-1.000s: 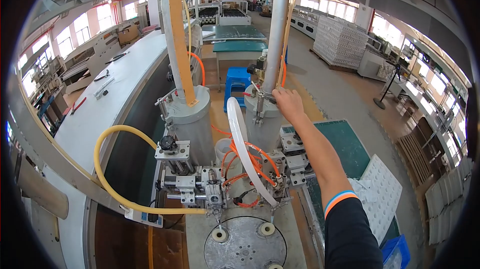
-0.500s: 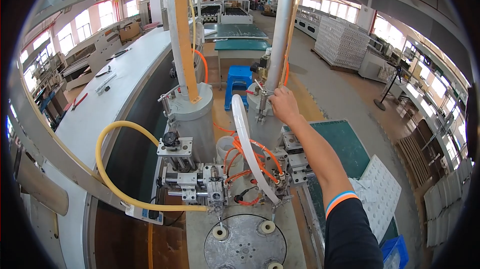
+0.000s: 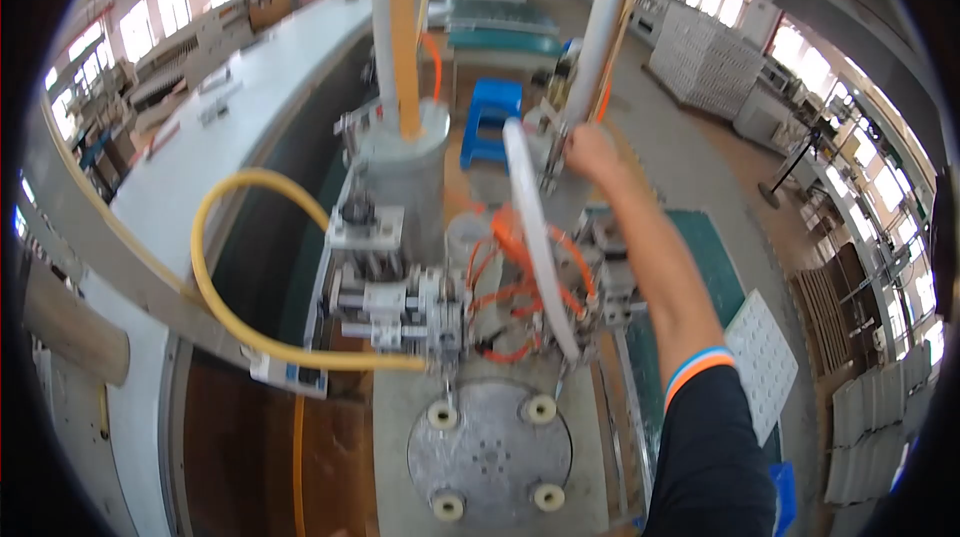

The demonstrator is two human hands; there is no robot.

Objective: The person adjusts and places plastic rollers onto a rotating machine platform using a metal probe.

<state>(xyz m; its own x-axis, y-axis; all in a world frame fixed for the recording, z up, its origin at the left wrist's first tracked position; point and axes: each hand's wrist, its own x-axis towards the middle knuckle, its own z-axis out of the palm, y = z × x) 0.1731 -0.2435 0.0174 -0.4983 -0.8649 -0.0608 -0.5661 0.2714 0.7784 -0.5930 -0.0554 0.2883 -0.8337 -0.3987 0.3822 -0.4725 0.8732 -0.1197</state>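
Right hand (image 3: 592, 152) up at the right canister's (image 3: 560, 199) top, beside the grey tube (image 3: 607, 17); blur hides whether it grips anything; left hand out of view; white hose (image 3: 537, 237) just beside.

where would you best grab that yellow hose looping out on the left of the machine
Probably on the top of the yellow hose's open arch, coming from the left: there it stands clear of the clamps and fittings. Its lower end runs into the valve block, too crowded for a grip.
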